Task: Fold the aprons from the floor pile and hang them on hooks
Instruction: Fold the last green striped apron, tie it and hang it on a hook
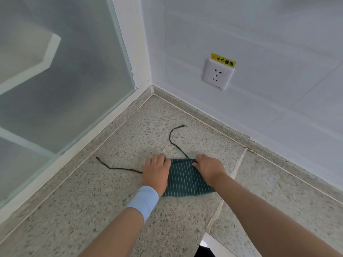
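A dark green apron with thin white stripes (185, 179) lies folded small on the speckled stone floor (92, 201). My left hand (156, 171) grips its left edge with curled fingers; a light blue wristband sits on that wrist. My right hand (208, 169) pinches the top right corner, where one dark tie string (173, 138) runs away toward the wall. A second tie string (118, 167) trails out to the left from under my left hand. No hooks are in view.
The spot is a floor corner. A frosted glass panel with a white frame (65, 89) stands on the left. White tiled wall (278, 43) on the right carries a power socket (217, 75) with a yellow warning label.
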Motion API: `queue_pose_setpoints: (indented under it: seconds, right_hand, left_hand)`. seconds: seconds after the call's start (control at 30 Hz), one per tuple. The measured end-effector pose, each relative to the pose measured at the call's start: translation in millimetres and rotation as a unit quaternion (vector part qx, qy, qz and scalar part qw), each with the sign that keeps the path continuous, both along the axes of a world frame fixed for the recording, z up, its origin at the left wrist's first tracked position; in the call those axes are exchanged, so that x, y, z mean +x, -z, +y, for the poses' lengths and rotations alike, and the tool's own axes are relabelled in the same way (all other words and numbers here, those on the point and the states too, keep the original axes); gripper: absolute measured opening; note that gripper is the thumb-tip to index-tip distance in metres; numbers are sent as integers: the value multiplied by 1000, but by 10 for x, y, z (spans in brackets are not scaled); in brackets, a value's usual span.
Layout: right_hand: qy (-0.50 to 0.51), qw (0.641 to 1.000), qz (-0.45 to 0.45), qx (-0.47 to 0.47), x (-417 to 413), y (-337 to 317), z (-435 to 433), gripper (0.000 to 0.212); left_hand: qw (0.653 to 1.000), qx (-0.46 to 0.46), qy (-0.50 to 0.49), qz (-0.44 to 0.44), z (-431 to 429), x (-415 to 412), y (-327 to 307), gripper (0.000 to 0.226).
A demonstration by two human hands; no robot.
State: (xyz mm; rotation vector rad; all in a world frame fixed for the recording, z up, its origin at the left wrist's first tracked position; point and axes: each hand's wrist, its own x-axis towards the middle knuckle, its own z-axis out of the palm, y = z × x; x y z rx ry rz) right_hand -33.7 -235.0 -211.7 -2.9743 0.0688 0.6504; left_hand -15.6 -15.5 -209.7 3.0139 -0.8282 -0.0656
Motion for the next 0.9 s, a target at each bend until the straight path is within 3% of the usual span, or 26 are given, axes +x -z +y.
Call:
queue_pose_setpoints:
  seconds: [0.1,0.27,0.37,0.47,0.53,0.6,0.67,0.77,0.8,0.9]
  right_hand:
    - [35,999,-7,24,128,28,-25,33]
    - [66,997,-24,-24,127,75,1,28]
    - [-73,979,-162,-97,11,84,98,37]
    - [-154,963,-220,-5,-200,204,280,32]
    - [-82,977,-178,79,-358,294,319,37]
    - [-25,981,-140,134,-486,366,238,58]
    - [-47,980,-121,153,-552,391,121,68]
    - [-92,981,-117,127,-570,362,26,52]
    - [-100,982,-115,114,-563,343,22,46]
    - [-93,984,-126,89,-552,307,36,32]
  left_hand:
    - [995,-60,75,1,-205,-167,168,28]
    - [988,37,48,143,-223,-204,390,53]
    - [984,65,68,149,-220,-139,409,55]
    - [976,52,82,194,-273,-22,360,53]
    - [971,-23,73,225,-267,56,329,50]
    - [959,-134,23,247,-176,129,297,48]
    - [967,-159,43,194,-12,172,339,36]
    - [990,-95,72,78,148,151,390,23]
    - [991,-85,62,86,168,135,359,27]
    - [986,-50,62,145,248,74,303,68]
